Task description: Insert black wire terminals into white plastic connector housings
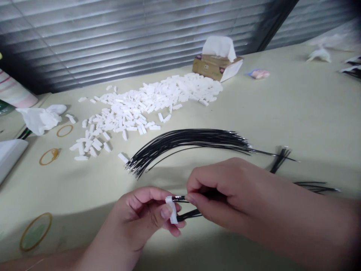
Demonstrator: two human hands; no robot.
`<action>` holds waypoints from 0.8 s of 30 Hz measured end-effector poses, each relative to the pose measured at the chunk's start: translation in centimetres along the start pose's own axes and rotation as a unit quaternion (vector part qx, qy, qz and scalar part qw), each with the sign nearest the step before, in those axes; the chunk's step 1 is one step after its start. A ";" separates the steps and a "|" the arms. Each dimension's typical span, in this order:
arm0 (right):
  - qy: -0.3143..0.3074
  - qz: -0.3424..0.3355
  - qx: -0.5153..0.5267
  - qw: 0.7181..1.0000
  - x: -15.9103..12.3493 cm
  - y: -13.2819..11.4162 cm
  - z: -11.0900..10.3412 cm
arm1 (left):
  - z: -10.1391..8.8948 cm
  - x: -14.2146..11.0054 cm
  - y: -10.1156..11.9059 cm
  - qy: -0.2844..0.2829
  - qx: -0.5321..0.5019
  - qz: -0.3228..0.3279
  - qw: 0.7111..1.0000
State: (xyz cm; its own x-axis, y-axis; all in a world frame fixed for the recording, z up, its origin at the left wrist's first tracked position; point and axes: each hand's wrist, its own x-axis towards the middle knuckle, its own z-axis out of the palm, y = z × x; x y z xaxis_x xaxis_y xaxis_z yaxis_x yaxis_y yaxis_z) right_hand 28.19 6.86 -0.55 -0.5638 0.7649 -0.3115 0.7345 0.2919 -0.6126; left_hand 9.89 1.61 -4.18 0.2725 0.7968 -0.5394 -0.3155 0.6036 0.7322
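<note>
Between its thumb and fingers, my left hand (146, 214) grips a white connector housing (172, 210). Several black wires (189, 214) run out of the housing's right side and pass under my other hand. My right hand (217, 192) pinches a black wire with a shiny metal terminal (178, 198), its tip at the upper end of the housing. Whether that tip sits inside the housing or only against it, I cannot tell. Beyond my hands a curved bundle of black wires (186, 138) with metal ends lies on the table.
A wide pile of white connector housings (158, 96) spreads along the back of the table (296, 113). Behind it stands a tissue box (210, 67). Rubber bands (36, 231) and a crumpled white bag (42, 118) lie at left. More black wires (280, 160) are by my right forearm.
</note>
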 end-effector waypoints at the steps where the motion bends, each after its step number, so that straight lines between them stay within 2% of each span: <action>1: 0.002 -0.007 0.002 1.000 0.0 0.0 0.0 | 0.0 0.0 0.0 -0.003 -0.004 0.000 1.000; 5: 0.006 -0.025 0.006 1.000 -0.1 0.2 0.1 | 0.0 0.0 -0.1 -0.011 -0.013 0.001 1.000; 11: -0.011 -0.005 0.021 1.000 -0.2 -0.1 0.1 | 0.1 -0.1 0.2 -0.004 -0.011 -0.001 1.000; 19: -0.063 0.002 0.091 0.994 -0.1 0.3 -0.1 | -0.2 -0.1 0.0 -0.019 -0.016 0.001 1.000; 24: -0.116 0.042 0.135 0.983 -0.1 1.3 0.1 | -0.2 -0.2 0.0 -0.027 -0.012 -0.001 1.000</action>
State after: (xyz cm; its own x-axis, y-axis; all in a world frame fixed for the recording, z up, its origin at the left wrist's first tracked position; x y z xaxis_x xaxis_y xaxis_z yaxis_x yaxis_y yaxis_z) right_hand 29.10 7.10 -1.39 -0.5992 0.6198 -0.5069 0.6731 0.0471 -0.7381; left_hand 9.67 1.42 -4.13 0.3222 0.7937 -0.5160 -0.3367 0.6055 0.7211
